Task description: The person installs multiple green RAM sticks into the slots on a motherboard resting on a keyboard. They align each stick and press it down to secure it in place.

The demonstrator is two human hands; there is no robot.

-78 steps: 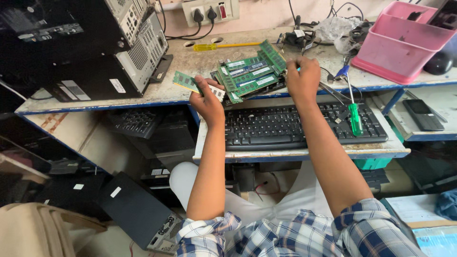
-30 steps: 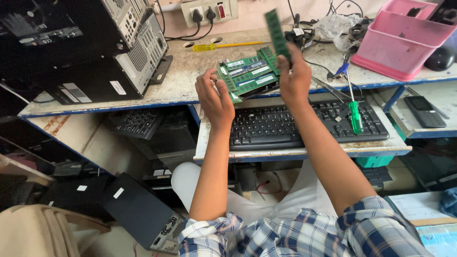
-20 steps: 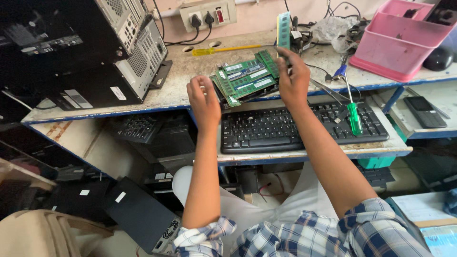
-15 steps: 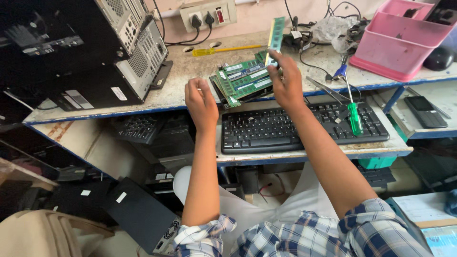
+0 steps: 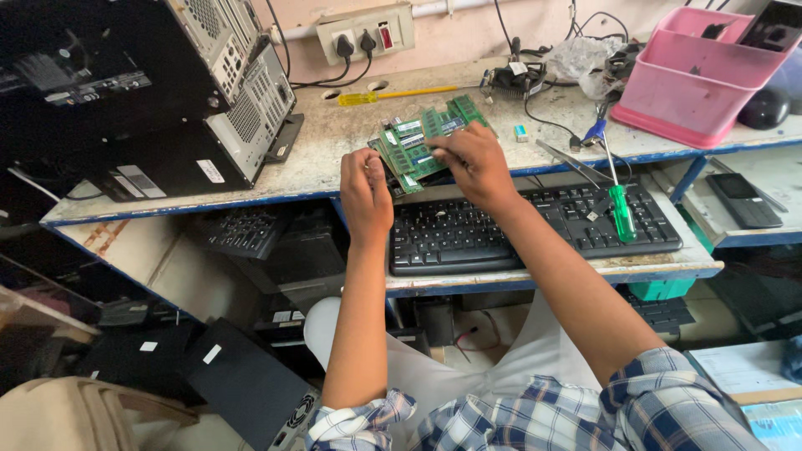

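A pile of green memory modules (image 5: pixel 415 138) lies on the worn bench top, just behind a black keyboard (image 5: pixel 510 230). My right hand (image 5: pixel 472 163) rests on the near right side of the pile, its fingertips pinching one green module flat against the others. My left hand (image 5: pixel 366 188) sits at the pile's near left corner with its fingers curled in, knuckles touching the edge of the stack; I see nothing held in it. Both forearms reach forward over the keyboard shelf.
A black computer case (image 5: pixel 167 100) stands at the left. A wall power strip (image 5: pixel 368 33) and a yellow screwdriver (image 5: pixel 393 94) are behind the pile. A green screwdriver (image 5: pixel 622 213) lies on the keyboard, tweezers (image 5: pixel 568 160) beside it. At right are a pink basket (image 5: pixel 702 83), a mouse (image 5: pixel 764 107) and a phone (image 5: pixel 743 200).
My right hand had lifted a green module upright above the pile; it has come down and now presses the module onto the stack. My left hand stayed near the pile's left edge.
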